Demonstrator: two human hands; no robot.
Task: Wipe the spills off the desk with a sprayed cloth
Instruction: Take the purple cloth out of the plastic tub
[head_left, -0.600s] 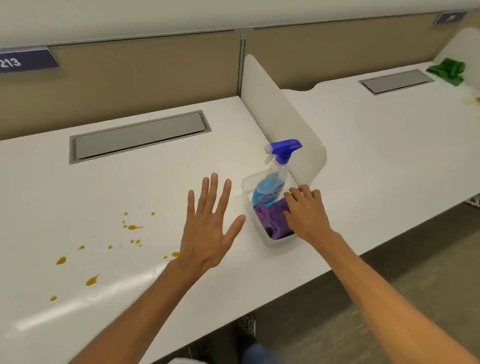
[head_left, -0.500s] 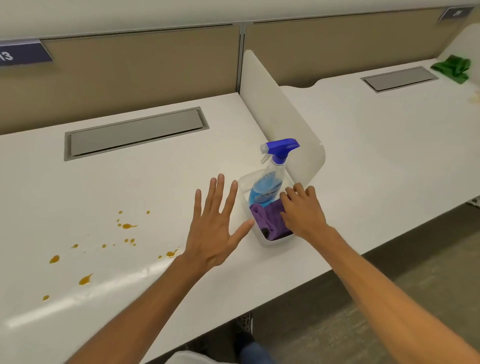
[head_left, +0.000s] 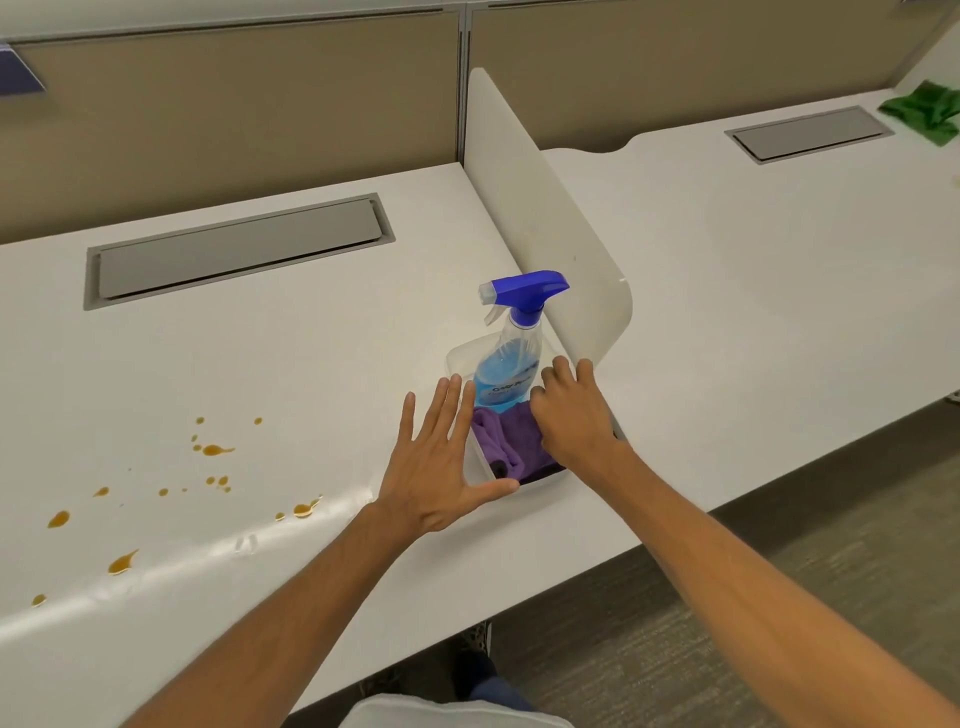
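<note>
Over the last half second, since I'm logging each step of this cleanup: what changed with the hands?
The left hand, open and spread, moved right to the clear tub. The right hand stayed on the purple cloth inside it; a firm grasp can't be confirmed. The spray bottle, the orange spills and the green cloth stayed put.

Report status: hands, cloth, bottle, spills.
Left hand open beside the bin. Right hand on purple cloth, grip unclear. Spray bottle upright in bin. Spills unwiped, nothing blocking.
</note>
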